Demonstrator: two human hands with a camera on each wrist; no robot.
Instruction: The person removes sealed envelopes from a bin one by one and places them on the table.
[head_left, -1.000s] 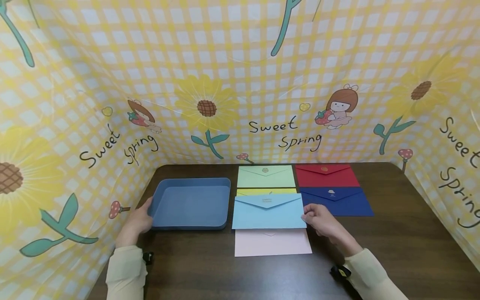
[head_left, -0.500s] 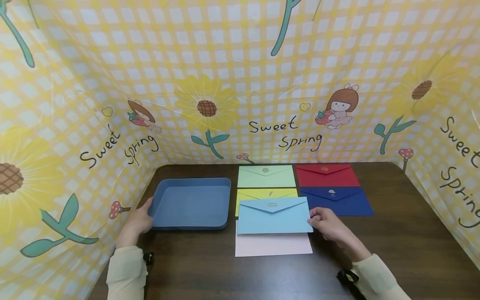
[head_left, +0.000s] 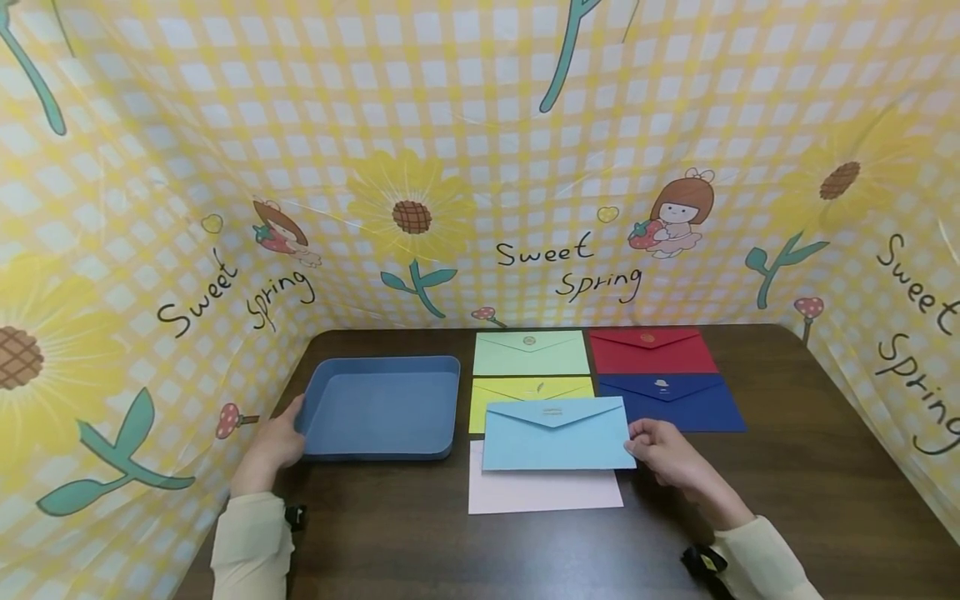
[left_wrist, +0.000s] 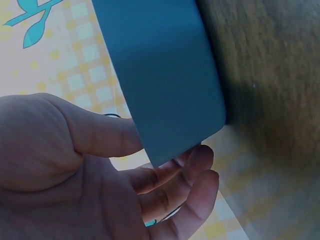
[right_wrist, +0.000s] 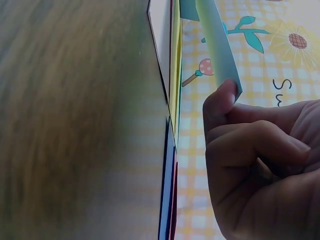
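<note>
My right hand [head_left: 667, 450] pinches the right edge of a light blue envelope [head_left: 555, 442] between thumb and curled fingers. In the right wrist view this envelope [right_wrist: 220, 50] hangs above the tabletop, apart from those lying flat. Below it, a pale pink envelope [head_left: 540, 496] and a yellow envelope [head_left: 491, 408] are partly covered. At the left, my left hand [head_left: 276, 442] holds the side of a blue rectangular tray [head_left: 375, 456]. The left wrist view shows the thumb and fingers on either side of the tray's corner [left_wrist: 170, 90].
A light green envelope [head_left: 532, 358] lies behind the yellow one. Beside them are a red envelope [head_left: 652, 357] and a dark blue envelope [head_left: 675, 404]. All rest on a dark wooden table [head_left: 390, 542]. A checked sunflower cloth [head_left: 480, 125] encloses the back and sides.
My right hand has moved the light blue envelope to the right and slightly nearer, uncovering more of the yellow one. The left hand and the tray have stayed in place.
</note>
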